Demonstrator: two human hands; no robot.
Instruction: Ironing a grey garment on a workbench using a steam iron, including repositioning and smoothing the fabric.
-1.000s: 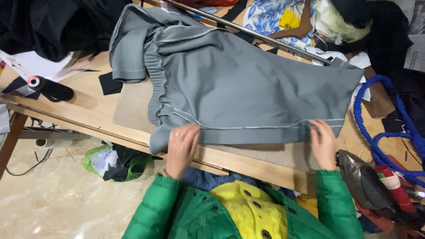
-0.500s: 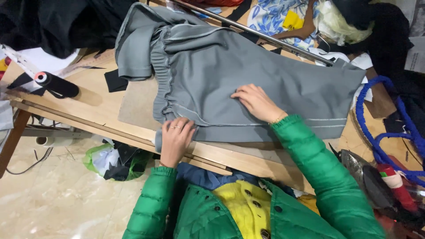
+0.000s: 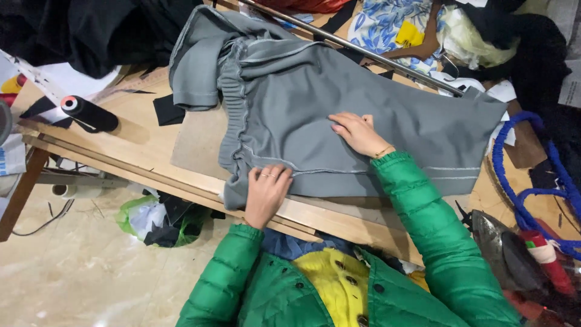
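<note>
**Inspector:** Report the position of the work item.

**Operator:** The grey garment (image 3: 339, 115) lies spread flat on a brown board (image 3: 196, 145), which sits on the wooden table (image 3: 121, 142). Its gathered waistband runs down the left side, and one part is folded over at the upper left. The lower hem lies along the near edge of the table.

**Inspector:** State of the left hand.

**Operator:** My left hand (image 3: 265, 192) rests at the lower left corner of the garment, on the hem seam. The fingers are curled onto the cloth. I cannot tell whether they pinch the edge or only press it down.

**Inspector:** State of the right hand.

**Operator:** My right hand (image 3: 358, 133) lies palm down near the middle of the garment, fingers extended and close together, pointing left. It holds nothing; it presses flat on the fabric. My green sleeve (image 3: 423, 206) crosses the hem behind it.

**Inspector:** Surrounding items.

**Operator:** A black thread spool (image 3: 89, 113) lies on the table, well to the left of the garment. A metal rod (image 3: 363, 51) runs along the far edge of the garment. A blue cord (image 3: 514, 188) loops at the right, just beside the garment's right end.
</note>
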